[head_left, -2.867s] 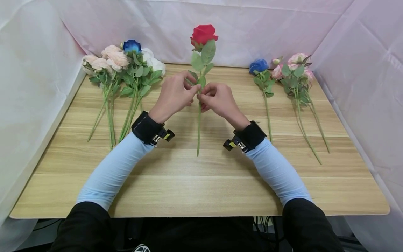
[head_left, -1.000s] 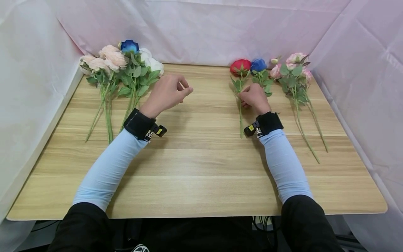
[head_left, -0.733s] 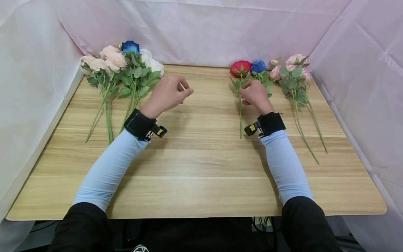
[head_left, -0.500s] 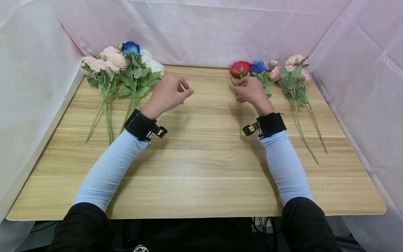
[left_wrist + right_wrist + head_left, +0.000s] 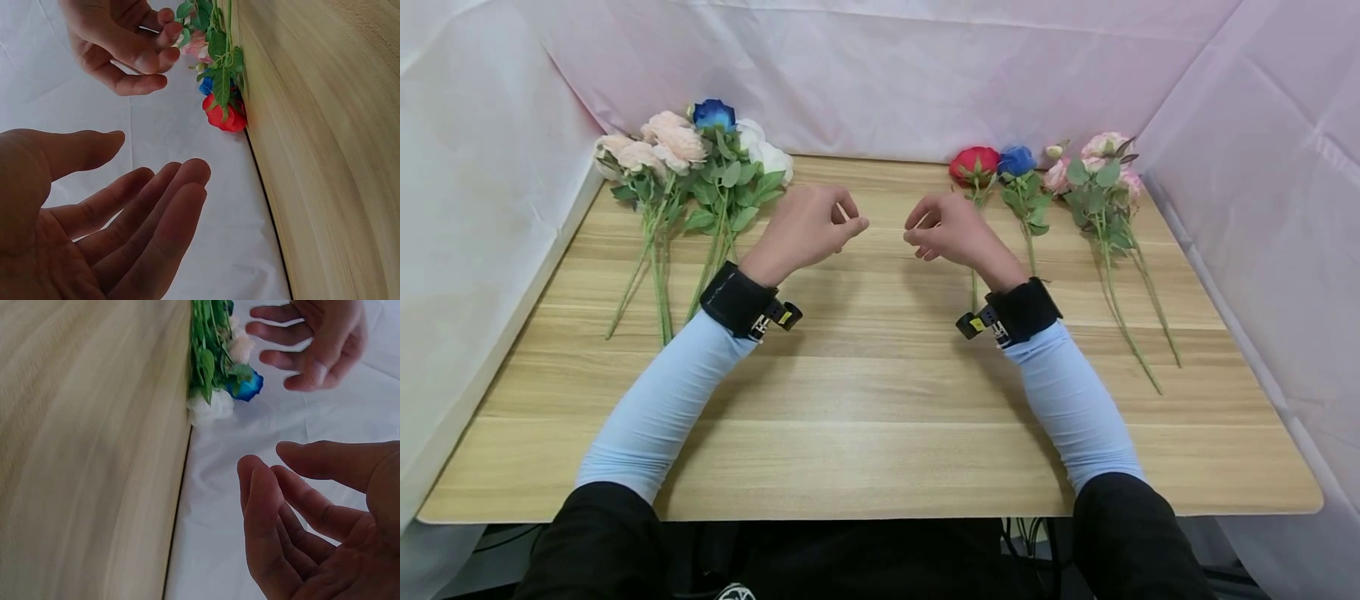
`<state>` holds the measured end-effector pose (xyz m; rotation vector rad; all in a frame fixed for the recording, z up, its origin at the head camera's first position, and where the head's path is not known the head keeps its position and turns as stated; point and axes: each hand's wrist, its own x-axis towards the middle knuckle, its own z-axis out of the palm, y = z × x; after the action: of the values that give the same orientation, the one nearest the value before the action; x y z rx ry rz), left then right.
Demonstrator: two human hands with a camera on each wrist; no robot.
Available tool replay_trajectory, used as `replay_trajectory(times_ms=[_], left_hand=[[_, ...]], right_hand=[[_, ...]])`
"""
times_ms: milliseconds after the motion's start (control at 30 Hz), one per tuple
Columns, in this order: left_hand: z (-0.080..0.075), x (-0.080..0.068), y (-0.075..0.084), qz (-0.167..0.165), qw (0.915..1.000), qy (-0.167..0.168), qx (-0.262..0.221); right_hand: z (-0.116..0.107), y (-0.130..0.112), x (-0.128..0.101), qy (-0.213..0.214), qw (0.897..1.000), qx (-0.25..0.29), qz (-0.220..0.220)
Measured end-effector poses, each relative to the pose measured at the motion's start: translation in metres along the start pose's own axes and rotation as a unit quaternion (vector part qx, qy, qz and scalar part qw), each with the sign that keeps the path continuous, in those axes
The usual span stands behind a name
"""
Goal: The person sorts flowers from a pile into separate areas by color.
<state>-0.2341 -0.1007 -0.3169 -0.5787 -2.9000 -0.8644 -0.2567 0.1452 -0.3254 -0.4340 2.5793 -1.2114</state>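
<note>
My left hand (image 5: 811, 227) hovers over the middle of the table, relaxed, with a gap between thumb and fingers and nothing in it. Facing it, my right hand (image 5: 953, 229) is also loosely bent and holds nothing, as the right wrist view confirms. A red rose (image 5: 975, 167) lies at the back, just beyond the right hand; the right forearm hides part of its stem. Beside it lies a blue rose (image 5: 1017, 161). In the left wrist view the red rose (image 5: 226, 116) shows below the right hand, at the table's back edge.
On the left lies a group of pale peach flowers (image 5: 674, 140), a blue rose (image 5: 714, 114) and white flowers (image 5: 766, 152). Pink flowers (image 5: 1105, 150) lie at the far right. White cloth (image 5: 880, 75) walls enclose the wooden table (image 5: 865, 450) at the back and sides.
The red rose, earlier upright between both hands, now lies at the back right beside the blue rose. My right hand has let go of it and come back left; the left hand has barely moved.
</note>
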Motion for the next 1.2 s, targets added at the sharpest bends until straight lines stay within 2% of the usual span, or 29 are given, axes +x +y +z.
replay_trajectory(times_ms=[133, 267, 400, 500, 567, 667, 733, 833, 1000, 1133, 1200], left_hand=[[-0.002, -0.001, 0.001, -0.006, 0.9999, -0.002, 0.012], [-0.006, -0.002, -0.005, -0.036, 0.9984, -0.015, 0.041], [-0.017, -0.003, -0.019, -0.078, 0.9944, -0.04, 0.059], [-0.032, -0.004, -0.034, -0.109, 0.9915, -0.043, 0.056], [-0.043, -0.005, -0.046, -0.131, 0.9891, -0.031, 0.059], [-0.058, -0.009, -0.066, -0.163, 0.9835, 0.012, 0.078], [-0.066, -0.012, -0.081, -0.189, 0.9765, 0.037, 0.097], [-0.074, -0.015, -0.099, -0.23, 0.9655, 0.045, 0.114], [-0.08, -0.017, -0.116, -0.286, 0.9502, 0.005, 0.123], [-0.08, -0.018, -0.125, -0.296, 0.9468, -0.051, 0.116], [-0.079, -0.018, -0.128, -0.293, 0.9472, -0.069, 0.11]], right_hand=[[0.009, -0.001, 0.002, -0.001, 1.0, -0.021, -0.011], [0.013, 0.003, 0.002, -0.002, 1.0, -0.027, -0.015], [0.014, 0.004, 0.001, -0.005, 1.0, -0.021, -0.013], [0.013, 0.005, 0.001, -0.005, 1.0, -0.021, -0.015], [0.013, 0.005, 0.001, -0.004, 1.0, -0.022, -0.02], [0.013, 0.005, 0.003, -0.003, 0.999, -0.027, -0.027], [0.013, 0.005, 0.003, -0.005, 0.999, -0.029, -0.027], [0.013, 0.004, 0.003, -0.007, 0.999, -0.032, -0.023], [0.011, 0.003, 0.001, -0.009, 0.999, -0.031, -0.016], [0.012, 0.002, 0.001, -0.009, 0.999, -0.03, -0.016], [0.013, 0.003, 0.002, -0.008, 0.999, -0.03, -0.017]])
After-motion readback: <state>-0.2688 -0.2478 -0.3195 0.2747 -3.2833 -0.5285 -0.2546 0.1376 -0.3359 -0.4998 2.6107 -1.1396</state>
